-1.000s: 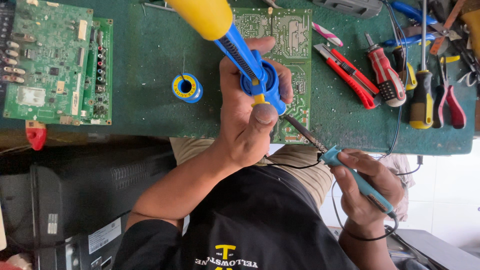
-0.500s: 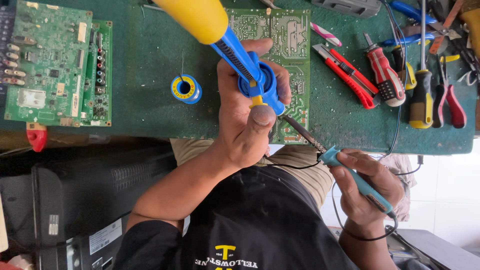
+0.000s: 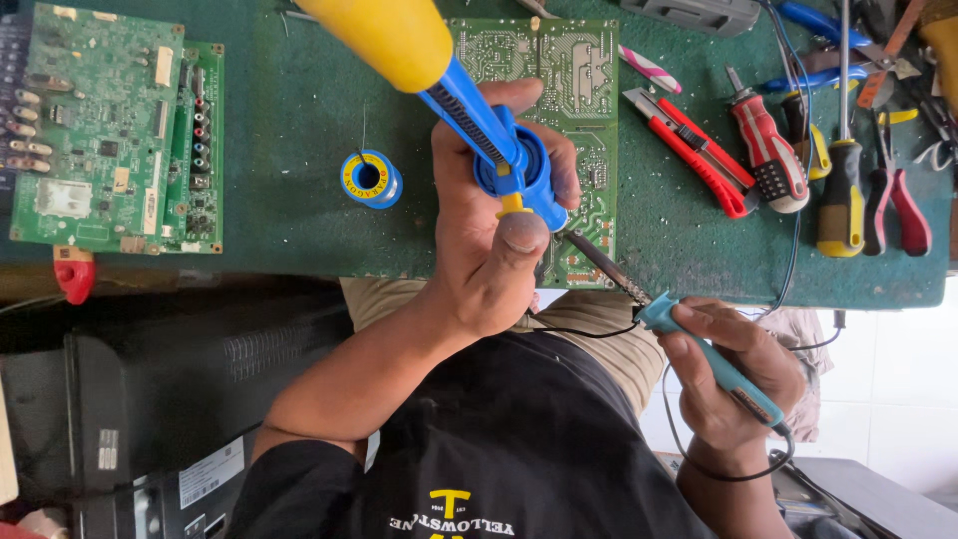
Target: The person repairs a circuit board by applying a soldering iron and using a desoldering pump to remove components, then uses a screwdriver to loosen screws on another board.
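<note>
Head view: left hand [image 3: 489, 250] fully closed round a blue-and-yellow solder sucker [image 3: 479, 120], thumb by its yellow button, nozzle down on the green circuit board [image 3: 579, 80] at the near edge of the worktop [image 3: 289, 150]. Right hand [image 3: 733, 374], off that near edge, wrapped round a teal soldering iron [image 3: 714, 364], long axis slanting toward the far left, tip on the board just beside the nozzle. Left hand the nearer to that spot.

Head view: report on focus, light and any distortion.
Head view: upside down; even, soft daylight, no harsh glare; the yellow-and-blue pump looms large and slightly soft near the lens; boards and tools on the green mat are sharp; lower left is dark.
</note>
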